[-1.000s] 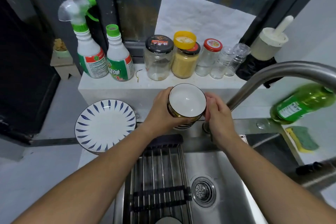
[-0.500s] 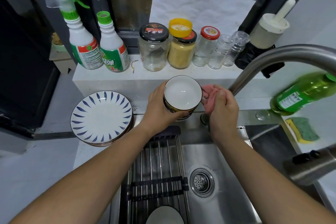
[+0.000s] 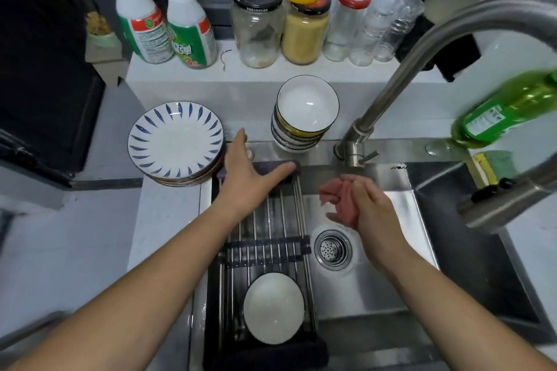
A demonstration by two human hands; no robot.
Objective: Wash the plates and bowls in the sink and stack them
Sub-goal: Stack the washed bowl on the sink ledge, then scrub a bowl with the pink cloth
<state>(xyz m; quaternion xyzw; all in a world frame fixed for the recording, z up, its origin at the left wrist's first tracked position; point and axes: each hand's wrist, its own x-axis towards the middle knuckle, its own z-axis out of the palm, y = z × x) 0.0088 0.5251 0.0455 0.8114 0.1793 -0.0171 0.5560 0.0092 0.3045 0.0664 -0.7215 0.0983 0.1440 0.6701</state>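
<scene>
Steel sink [image 3: 376, 295], stacked bowls [image 3: 304, 117], pink cloth [image 3: 339, 200]

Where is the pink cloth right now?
Head view, right of centre: the right hand grips the pink cloth over the sink, between the faucet base and the drain.

Single head-worn wide-angle view, close above the stainless steel sink [image 3: 376, 295], facing forward and down toward the window ledge [image 3: 211, 75].
</scene>
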